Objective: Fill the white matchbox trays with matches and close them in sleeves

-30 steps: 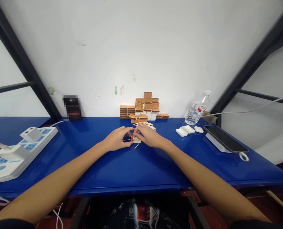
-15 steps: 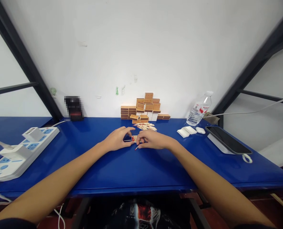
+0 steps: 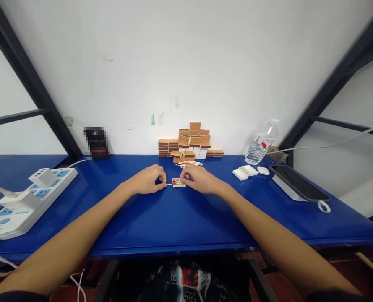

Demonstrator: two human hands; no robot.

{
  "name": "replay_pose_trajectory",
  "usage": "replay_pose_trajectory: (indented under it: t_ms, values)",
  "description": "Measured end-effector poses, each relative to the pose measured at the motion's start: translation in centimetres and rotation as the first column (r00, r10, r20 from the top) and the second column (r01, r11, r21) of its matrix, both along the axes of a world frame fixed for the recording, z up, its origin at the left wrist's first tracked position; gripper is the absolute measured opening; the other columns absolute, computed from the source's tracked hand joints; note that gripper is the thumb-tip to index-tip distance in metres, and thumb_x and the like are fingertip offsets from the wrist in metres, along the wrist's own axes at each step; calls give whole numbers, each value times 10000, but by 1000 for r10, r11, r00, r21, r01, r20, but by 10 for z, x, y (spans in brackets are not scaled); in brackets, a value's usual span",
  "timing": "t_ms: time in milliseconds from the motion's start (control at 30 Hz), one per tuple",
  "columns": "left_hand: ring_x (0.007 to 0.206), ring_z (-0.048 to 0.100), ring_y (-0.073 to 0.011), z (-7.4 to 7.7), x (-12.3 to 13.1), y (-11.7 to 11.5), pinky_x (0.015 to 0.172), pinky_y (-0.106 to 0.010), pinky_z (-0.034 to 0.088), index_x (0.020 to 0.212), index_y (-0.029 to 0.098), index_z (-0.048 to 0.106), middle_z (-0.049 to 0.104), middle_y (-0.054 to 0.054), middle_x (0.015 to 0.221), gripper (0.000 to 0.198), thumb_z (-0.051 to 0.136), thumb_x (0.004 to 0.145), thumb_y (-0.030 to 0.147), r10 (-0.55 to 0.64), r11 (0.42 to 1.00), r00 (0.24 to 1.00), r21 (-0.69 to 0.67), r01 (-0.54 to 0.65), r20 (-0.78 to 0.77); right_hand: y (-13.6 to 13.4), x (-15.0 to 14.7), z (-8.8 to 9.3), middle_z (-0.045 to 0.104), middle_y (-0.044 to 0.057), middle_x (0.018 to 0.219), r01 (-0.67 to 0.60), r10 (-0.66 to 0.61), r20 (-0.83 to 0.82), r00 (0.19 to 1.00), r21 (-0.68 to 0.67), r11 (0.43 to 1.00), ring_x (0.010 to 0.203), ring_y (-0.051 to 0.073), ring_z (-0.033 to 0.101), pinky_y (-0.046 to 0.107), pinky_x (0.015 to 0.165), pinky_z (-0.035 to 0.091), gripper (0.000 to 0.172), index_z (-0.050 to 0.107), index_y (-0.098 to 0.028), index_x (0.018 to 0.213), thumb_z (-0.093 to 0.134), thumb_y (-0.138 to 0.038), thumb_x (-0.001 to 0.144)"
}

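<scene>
Left grip (image 3: pixel 149 179) pinching a pale wooden matchstick (image 3: pixel 170 184), right grip (image 3: pixel 200 179) unclear, steady the frame-centre white rectangular matchbox tray (image 3: pixel 179 186).

At the frame's centre, the left hand (image 3: pixel 149 179) pinched a match (image 3: pixel 169 184). The right hand (image 3: pixel 200 178) was over the right end of a match tray (image 3: pixel 178 186).

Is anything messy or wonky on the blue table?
A bit! Loose matches lie in an untidy heap just beyond the right hand, outside any box, though stacked matchboxes stand right behind. The water bottle looks tilted too, but that may just be the wide camera view.
</scene>
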State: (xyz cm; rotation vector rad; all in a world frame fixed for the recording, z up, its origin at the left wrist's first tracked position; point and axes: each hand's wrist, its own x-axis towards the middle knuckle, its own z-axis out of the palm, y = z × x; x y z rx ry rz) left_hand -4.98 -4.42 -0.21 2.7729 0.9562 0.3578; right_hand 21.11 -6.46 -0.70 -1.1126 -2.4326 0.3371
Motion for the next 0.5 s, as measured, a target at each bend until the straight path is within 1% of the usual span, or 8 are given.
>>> replay_pose_trajectory:
  t_ms: [67,133,233,300,367,500]
  values:
    - [932,588,-224,0,0,0,842,-344,460,887,204,708,655,-55,931,108,623,907,269,-15,999,1000,-29,15,-4,2,1,0,607,31,830,-8,9,10,1000,-3,1000,787,156,528,265,715,366,95,687,-162,872,626,-174,944]
    - [954,583,-226,0,-1,-1,852,-342,460,909,203,702,657,-56,950,108,620,916,272,-22,998,1000,-67,22,3,3,5,1,611,28,817,-2,2,2,1000,9,1000,765,151,522,264,699,355,121,683,-162,861,613,-185,958]
    - [955,578,-225,-1,-3,1,846,-340,462,923,198,687,660,-58,959,129,608,938,299,-27,996,999,-89,29,28,3,8,3,621,25,795,7,-7,-15,1000,-3,1000,728,145,517,264,667,345,174,689,-164,833,644,-274,960]
    - [941,575,-227,-3,-5,4,835,-345,465,918,197,674,656,-63,948,157,590,951,325,-25,998,998,-57,28,51,1,7,3,641,32,810,-4,4,-7,1000,-19,1000,742,153,534,267,670,357,203,699,-167,836,689,-345,934]
    - [937,569,-232,-5,-5,7,836,-357,470,914,199,658,645,-66,935,189,560,972,351,-19,1000,997,3,19,80,-2,3,2,670,48,854,-16,16,17,1000,-34,999,785,168,562,273,696,380,201,702,-168,853,724,-361,904]
    - [966,562,-239,-7,2,8,885,-395,476,940,206,623,629,-68,981,210,504,1017,361,8,993,980,113,-31,198,-7,-3,1,686,60,873,-27,31,59,998,-66,997,816,178,583,275,725,405,83,686,-163,852,702,-233,894]
